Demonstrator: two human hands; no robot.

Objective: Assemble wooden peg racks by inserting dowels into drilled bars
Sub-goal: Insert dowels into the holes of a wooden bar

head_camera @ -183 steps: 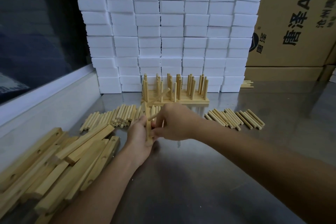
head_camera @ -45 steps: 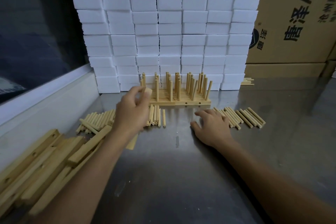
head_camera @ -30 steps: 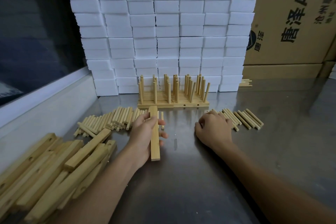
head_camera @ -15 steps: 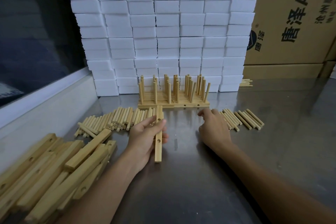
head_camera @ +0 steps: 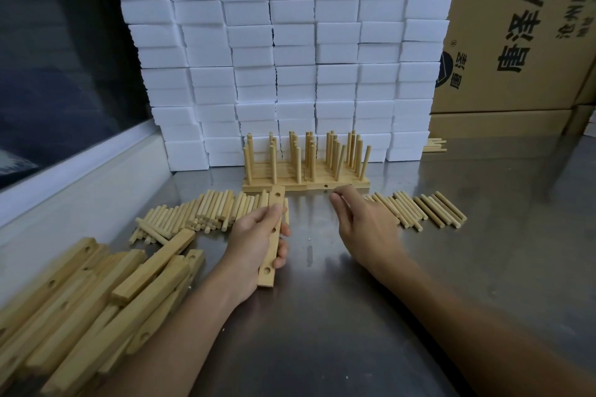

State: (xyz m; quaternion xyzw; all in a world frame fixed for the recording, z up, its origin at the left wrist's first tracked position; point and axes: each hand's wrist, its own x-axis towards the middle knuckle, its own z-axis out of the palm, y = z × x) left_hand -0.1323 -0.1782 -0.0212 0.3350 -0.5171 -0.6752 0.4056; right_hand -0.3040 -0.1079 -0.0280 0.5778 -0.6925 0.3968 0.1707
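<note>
Steel tabletop point(head_camera: 354, 316): left hand point(head_camera: 254, 245) grips drilled square bar point(head_camera: 272, 235); right hand point(head_camera: 364, 229) loosely spread.

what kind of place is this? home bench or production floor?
Probably a small workshop or packing area, not a home: a steel table with piles of drilled bars and dowels, finished racks, a wall of white foam blocks, and printed shipping cartons behind.

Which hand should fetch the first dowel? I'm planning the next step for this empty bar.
The right hand: it is free beside the row of loose round wooden dowels, while the left hand grips the drilled wooden bar.
</note>
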